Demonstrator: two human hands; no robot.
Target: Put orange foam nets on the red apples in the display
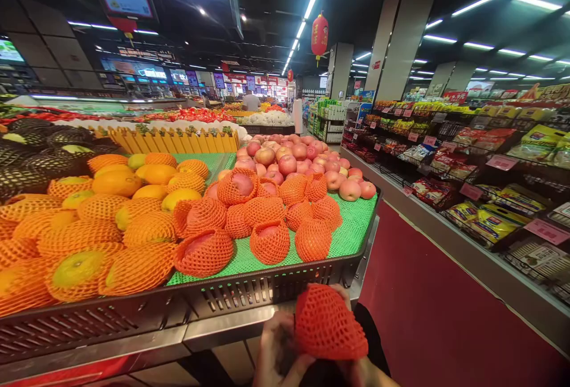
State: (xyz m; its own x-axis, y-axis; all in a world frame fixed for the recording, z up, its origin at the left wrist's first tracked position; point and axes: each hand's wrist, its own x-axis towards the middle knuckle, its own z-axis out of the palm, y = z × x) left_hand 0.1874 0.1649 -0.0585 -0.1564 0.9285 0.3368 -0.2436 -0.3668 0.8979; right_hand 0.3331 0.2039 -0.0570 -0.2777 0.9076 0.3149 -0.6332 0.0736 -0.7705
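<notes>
Just in front of the produce crate (262,286), a red foam fruit net (328,324) is held between my two hands. My left hand (276,348) is closed on its left side, thumb low and fingers curled at the edge. My right hand (363,371) grips it from behind and below; fingertips show over its top and the palm is hidden. The net bulges, but whatever fills it cannot be made out. Closest in the crate are apples in orange-red nets (313,238), lying on a green mesh mat (351,221).
Bare apples (287,164) are heaped behind the netted ones. Netted yellow-orange melons (84,232) fill the left side, beside dark netted fruit (27,155). A low yellow fence (173,140) stands behind. Shelves of packaged goods (490,155) line the right, across a red floor (427,292).
</notes>
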